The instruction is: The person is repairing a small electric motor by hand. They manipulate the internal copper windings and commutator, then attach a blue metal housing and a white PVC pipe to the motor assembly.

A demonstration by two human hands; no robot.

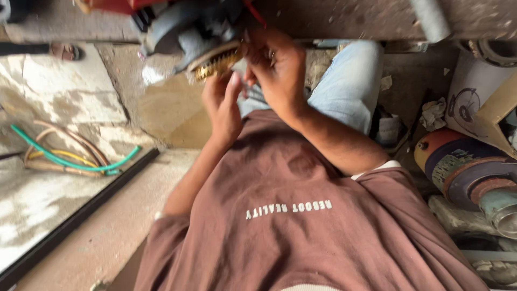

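A grey machine part with a gold toothed ring on its underside hangs in front of my chest, blurred by motion. My left hand reaches up from below and its fingers grip the gold ring. Just to its right, my right hand has its fingers curled against the part's edge beside the ring. What sits between those fingers is hidden. Both forearms rise over my brown shirt.
My knee in blue jeans lies behind the hands. Green, yellow and brown cables lie on the stone floor at left beside a black strip. Round metal parts and a cardboard box crowd the right side.
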